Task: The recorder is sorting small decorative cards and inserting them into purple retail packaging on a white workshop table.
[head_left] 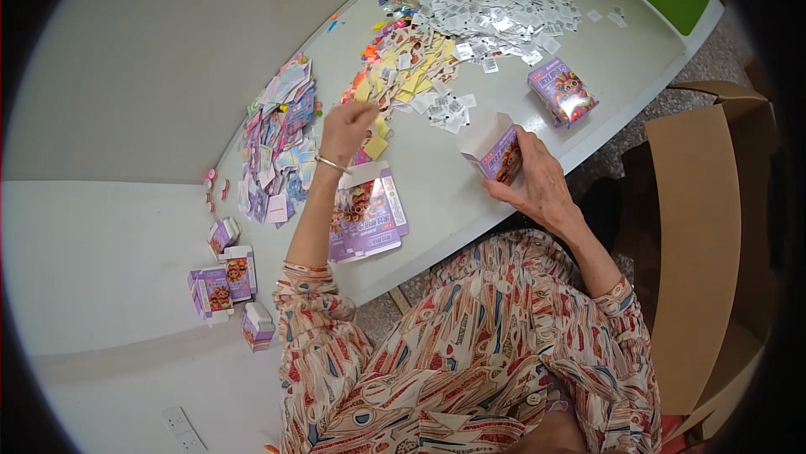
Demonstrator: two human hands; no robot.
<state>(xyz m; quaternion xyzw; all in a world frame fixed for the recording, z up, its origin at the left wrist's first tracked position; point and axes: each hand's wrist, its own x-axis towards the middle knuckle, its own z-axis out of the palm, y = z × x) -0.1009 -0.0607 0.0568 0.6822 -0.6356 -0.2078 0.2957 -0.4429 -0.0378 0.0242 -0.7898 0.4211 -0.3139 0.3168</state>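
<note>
My right hand point(541, 177) grips a small purple carton point(502, 156) near the table's front edge, its white top flaps standing open. My left hand point(348, 128) is raised at the edge of the pile of yellow and white packets point(411, 68), its fingers curled closed. Whatever they may hold is hidden. Below my left wrist lies a stack of flat, unfolded purple cartons point(369, 219), partly covered by my forearm. A filled-out purple box point(562, 91) rests on the table to the right of my right hand.
White square sachets point(495, 13) are heaped at the back. Left of my left hand spreads a pile of pastel cards and packets point(281, 135). Several purple boxes point(235, 273) sit at the far left. An open brown cardboard box point(697, 253) stands to my right, beside the table edge.
</note>
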